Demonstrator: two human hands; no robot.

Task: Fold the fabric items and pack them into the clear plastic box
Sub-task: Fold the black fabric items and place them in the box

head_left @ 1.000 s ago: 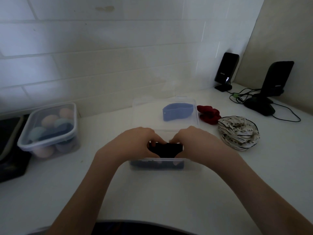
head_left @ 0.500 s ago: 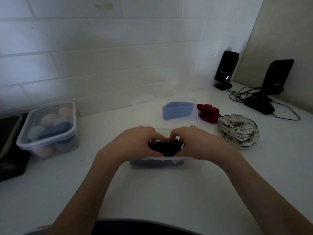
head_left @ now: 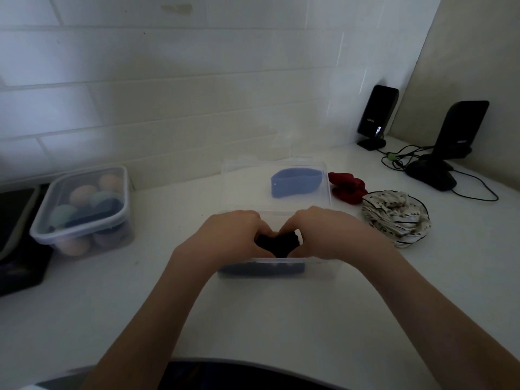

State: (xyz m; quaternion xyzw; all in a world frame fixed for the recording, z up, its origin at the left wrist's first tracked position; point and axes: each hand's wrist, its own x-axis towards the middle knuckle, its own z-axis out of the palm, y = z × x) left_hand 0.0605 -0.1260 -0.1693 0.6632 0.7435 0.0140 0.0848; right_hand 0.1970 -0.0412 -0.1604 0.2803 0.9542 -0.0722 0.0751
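Note:
A clear plastic box (head_left: 318, 270) sits on the white counter in front of me, its open lid (head_left: 247, 187) lying flat behind it. My left hand (head_left: 225, 240) and my right hand (head_left: 329, 235) meet over the box, both gripping a small black fabric piece (head_left: 277, 243) and holding it inside the box. Dark blue fabric (head_left: 261, 270) shows through the box's front wall. A light blue fabric band (head_left: 295, 182) is seen through the lid. A red fabric piece (head_left: 347, 187) and a white patterned fabric bundle (head_left: 396, 218) lie to the right.
A lidded container of coloured round items (head_left: 84, 212) stands at the left, beside a dark object (head_left: 17, 237) at the counter's left edge. Two black devices on stands (head_left: 377, 116) (head_left: 453, 142) with cables are at the back right. A tiled wall runs behind.
My hands have drawn closer together, squeezing the black fabric into a narrower shape in the box. Everything else has stayed where it was.

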